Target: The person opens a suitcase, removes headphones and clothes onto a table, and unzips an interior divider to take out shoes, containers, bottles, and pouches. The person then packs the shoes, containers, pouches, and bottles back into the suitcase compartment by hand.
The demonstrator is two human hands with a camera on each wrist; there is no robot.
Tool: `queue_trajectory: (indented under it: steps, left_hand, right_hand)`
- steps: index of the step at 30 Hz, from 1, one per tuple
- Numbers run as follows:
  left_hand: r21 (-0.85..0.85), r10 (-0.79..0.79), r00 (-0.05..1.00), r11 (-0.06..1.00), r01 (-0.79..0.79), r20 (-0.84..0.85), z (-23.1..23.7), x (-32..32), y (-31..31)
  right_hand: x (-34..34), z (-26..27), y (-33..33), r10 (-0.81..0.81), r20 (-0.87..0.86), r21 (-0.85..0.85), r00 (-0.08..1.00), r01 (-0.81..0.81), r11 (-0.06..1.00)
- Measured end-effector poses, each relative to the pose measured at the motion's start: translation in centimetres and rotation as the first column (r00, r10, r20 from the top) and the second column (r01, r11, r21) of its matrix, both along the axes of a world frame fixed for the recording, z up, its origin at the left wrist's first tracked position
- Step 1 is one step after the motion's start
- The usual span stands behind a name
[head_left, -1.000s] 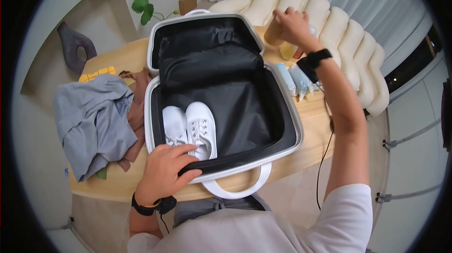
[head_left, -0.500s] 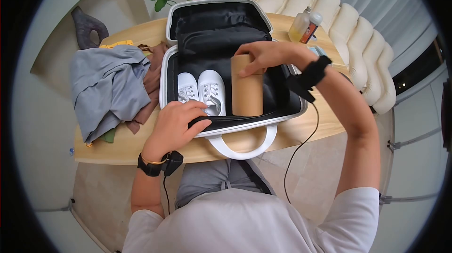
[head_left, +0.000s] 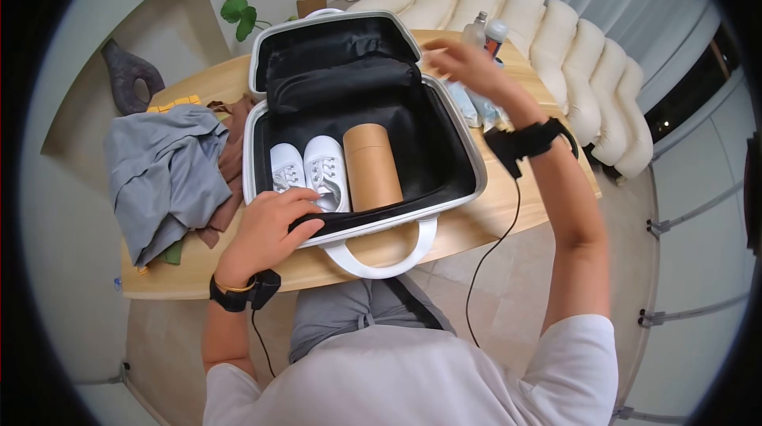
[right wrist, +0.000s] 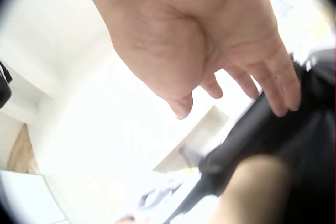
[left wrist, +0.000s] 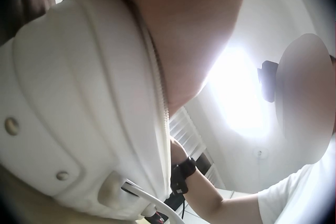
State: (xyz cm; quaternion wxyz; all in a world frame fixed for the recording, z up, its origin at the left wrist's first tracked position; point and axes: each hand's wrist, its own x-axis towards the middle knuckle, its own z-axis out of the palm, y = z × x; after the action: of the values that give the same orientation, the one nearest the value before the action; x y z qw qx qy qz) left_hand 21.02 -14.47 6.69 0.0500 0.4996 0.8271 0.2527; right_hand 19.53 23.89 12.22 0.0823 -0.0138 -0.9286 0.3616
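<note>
An open white suitcase [head_left: 468, 197] with black lining lies on the wooden table. Inside, white shoes [head_left: 325, 164] are at its left, and a brown cardboard cylinder [head_left: 371, 168] lies beside them, also blurred in the right wrist view [right wrist: 257, 187]. My left hand [head_left: 270, 228] rests on the suitcase's front left rim, thumb apart from the fingers; the left wrist view shows it against the white shell [left wrist: 79, 77]. My right hand [head_left: 472, 69], empty with fingers extended, hangs over the suitcase's right back edge; its palm [right wrist: 194, 35] fills the top of the right wrist view.
Grey and brown clothes [head_left: 163, 176] are heaped left of the suitcase, with a yellow item [head_left: 176, 103] behind. Two bottles [head_left: 495, 36] and pale blue packets [head_left: 464, 103] are at the right back. A white handle [head_left: 385, 267] sticks out in front; a cable [head_left: 486, 255] hangs from the right wrist.
My right hand has brought the cardboard cylinder into the suitcase from the right back, let it go beside the shoes and moved back to the right. My left hand stays on the rim.
</note>
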Motion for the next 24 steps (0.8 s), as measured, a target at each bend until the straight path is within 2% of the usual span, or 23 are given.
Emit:
queue_trajectory:
  steps: [1, 3, 4, 6, 7, 9, 10, 13, 14, 15, 17, 18, 19, 21, 23, 24]
  left_hand:
    - [0.001, -0.001, 1.0, 1.0, 0.001, 0.0, 0.3, -0.1, 0.0]
    - [-0.053, -0.074, 0.996, 0.996, 0.077, 0.052, 1.3, -0.2, 0.1]
    - [-0.05, -0.074, 0.996, 0.996, 0.077, 0.049, 2.2, -0.2, 0.3]
    - [-0.053, -0.081, 0.978, 0.996, 0.073, -0.191, 4.0, -0.1, 0.9]
    - [-0.051, -0.071, 0.979, 0.997, 0.062, -0.189, 4.9, -0.4, 1.6]
    - [-0.115, -0.144, 0.976, 0.985, 0.126, -0.166, 6.7, -1.6, 4.2]
    - [-0.142, -0.157, 0.97, 0.981, 0.131, -0.187, 7.0, -2.1, 5.7]
    - [-0.203, -0.208, 0.953, 0.965, 0.163, -0.22, 5.3, -4.0, 10.0]
    - [-0.239, -0.267, 0.938, 0.947, 0.213, -0.222, 4.4, -4.6, 11.1]
    - [-0.274, -0.327, 0.919, 0.925, 0.263, -0.222, 3.6, -5.1, 11.8]
    - [-0.32, -0.335, 0.923, 0.91, 0.265, -0.19, 2.0, -5.8, 12.5]
    - [-0.364, -0.341, 0.927, 0.892, 0.267, -0.157, 1.6, -6.0, 12.8]
    - [-0.359, -0.34, 0.928, 0.894, 0.267, -0.156, 1.4, -6.3, 13.0]
    - [-0.329, -0.312, 0.946, 0.887, 0.323, 0.088, 1.1, -7.0, 13.2]
    - [-0.335, -0.299, 0.949, 0.888, 0.317, 0.103, 1.3, -7.2, 13.3]
    - [-0.34, -0.284, 0.952, 0.89, 0.305, 0.111, 1.3, -7.1, 13.2]
  right_hand:
    - [-0.4, -0.5, 3.0, -0.13, -0.102, 0.013, 0.986, 0.132, 0.991]
    - [0.1, -2.5, 6.8, -0.238, -0.183, 0.327, 0.954, 0.288, 0.9]
    - [0.6, -4.0, 7.7, -0.204, -0.14, 0.379, 0.969, 0.242, 0.893]
    - [1.7, -7.0, 7.4, -0.147, -0.074, 0.453, 0.986, 0.164, 0.876]
    - [1.7, -8.4, 7.3, -0.12, -0.014, 0.498, 0.993, 0.112, 0.86]
    - [1.4, -9.9, 5.6, -0.151, -0.022, 0.498, 0.988, 0.142, 0.856]
    - [1.1, -11.4, 6.0, -0.123, -0.05, 0.598, 0.991, 0.128, 0.792]
    - [0.9, -11.7, 4.9, -0.154, -0.001, 0.622, 0.988, 0.122, 0.773]
    - [0.6, -12.2, 5.5, -0.137, -0.041, 0.56, 0.99, 0.137, 0.817]
    - [0.5, -11.7, 5.7, -0.137, -0.042, 0.56, 0.99, 0.137, 0.817]
    - [0.7, -9.8, 6.3, -0.297, -0.149, 0.355, 0.943, 0.331, 0.874]
    - [1.9, -7.2, 5.4, -0.325, -0.166, 0.174, 0.931, 0.352, 0.92]
    - [3.0, -5.0, 4.3, -0.323, -0.165, 0.179, 0.932, 0.351, 0.919]
    - [5.0, -2.3, 1.7, -0.171, -0.211, 0.007, 0.962, 0.176, 0.984]
    - [6.4, -1.9, -1.4, -0.002, -0.035, -0.065, 0.999, -0.001, 0.998]
    - [7.2, -2.7, -2.7, 0.036, 0.019, 0.069, 0.999, -0.038, 0.997]
